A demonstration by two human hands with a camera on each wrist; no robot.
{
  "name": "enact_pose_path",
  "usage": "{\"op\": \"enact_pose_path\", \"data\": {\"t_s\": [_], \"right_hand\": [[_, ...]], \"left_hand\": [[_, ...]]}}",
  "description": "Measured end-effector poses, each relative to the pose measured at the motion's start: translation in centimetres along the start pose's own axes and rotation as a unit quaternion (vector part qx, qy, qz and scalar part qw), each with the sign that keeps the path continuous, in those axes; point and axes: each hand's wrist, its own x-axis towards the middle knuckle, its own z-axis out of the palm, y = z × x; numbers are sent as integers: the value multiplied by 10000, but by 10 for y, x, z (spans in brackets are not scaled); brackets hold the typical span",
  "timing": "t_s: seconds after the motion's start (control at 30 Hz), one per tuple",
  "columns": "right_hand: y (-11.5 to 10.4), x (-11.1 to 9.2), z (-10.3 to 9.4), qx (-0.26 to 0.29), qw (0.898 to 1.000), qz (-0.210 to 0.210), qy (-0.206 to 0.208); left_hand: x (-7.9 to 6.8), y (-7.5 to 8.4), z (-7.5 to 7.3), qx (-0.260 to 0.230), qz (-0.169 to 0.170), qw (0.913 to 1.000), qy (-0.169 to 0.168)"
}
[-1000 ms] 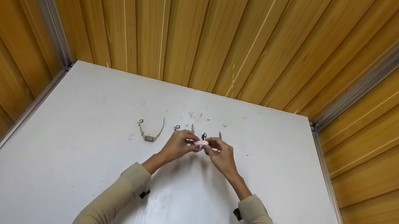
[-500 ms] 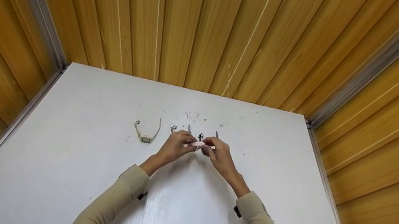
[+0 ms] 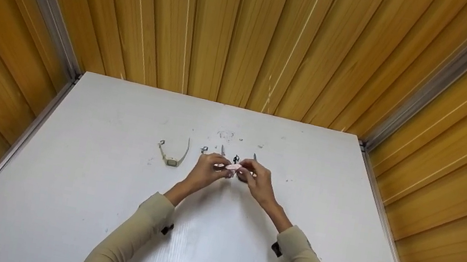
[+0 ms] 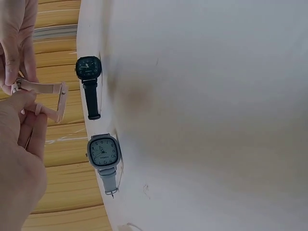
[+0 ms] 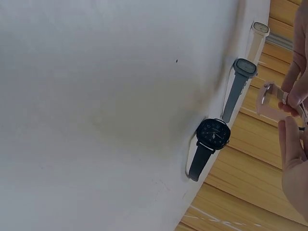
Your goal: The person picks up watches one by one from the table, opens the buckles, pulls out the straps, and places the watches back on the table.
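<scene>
A pale pink wristwatch (image 3: 233,167) is held up above the table between both hands, its strap bent into a loop in the wrist views. My left hand (image 3: 208,169) pinches it at the strap ends from the left. From the other side my right hand (image 3: 258,181) pinches it there too, thumb and fingertips close together. In the right wrist view the case of the pink watch (image 5: 265,96) faces away from the fingers, which partly cover the strap ends. Behind the hands stand a grey watch (image 4: 103,152) and a black watch (image 4: 89,68), partly hidden in the head view.
A beige watch (image 3: 172,162) with a small face stands on the white table (image 3: 79,171), left of the hands, strap spread open. Small marks (image 3: 226,135) show on the tabletop beyond the hands. Wood-patterned walls (image 3: 212,28) enclose the table's far and side edges.
Both hands stay together at the pink watch with only small finger movements, and its band tilts slightly. The other watches stay put; the head view shifts a little.
</scene>
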Motion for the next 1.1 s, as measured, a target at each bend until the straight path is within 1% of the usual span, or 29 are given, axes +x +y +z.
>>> {"op": "enact_pose_path", "data": {"t_s": [0.03,0.2,0.27,0.33,0.53,0.63,0.7,0.83,0.93,1.1], "right_hand": [[-1,0,0,77,9999,100,44],[-33,2,-11,320,9990,267,141],[-47,4,-16,358,9990,241,132],[-50,5,-17,405,9989,217,90],[-53,5,-15,179,9995,-222,-145],[-52,5,-13,199,9989,-352,-231],[-52,5,-10,290,9987,-341,-230],[-51,5,-4,180,9994,-280,-128],[-50,4,0,113,9997,-233,-37],[-47,2,3,172,9998,-41,113]], "left_hand": [[-1,0,1,-55,-51,10000,25],[1,9,5,-342,-292,9987,227],[3,14,6,-352,-267,9986,296],[5,17,5,-279,-237,9987,348],[5,16,5,88,-66,9993,357],[4,14,4,320,68,9988,378],[3,12,2,505,150,9978,397],[1,9,0,741,223,9960,447],[1,6,0,666,187,9966,456],[0,3,1,467,189,9978,435]]}}
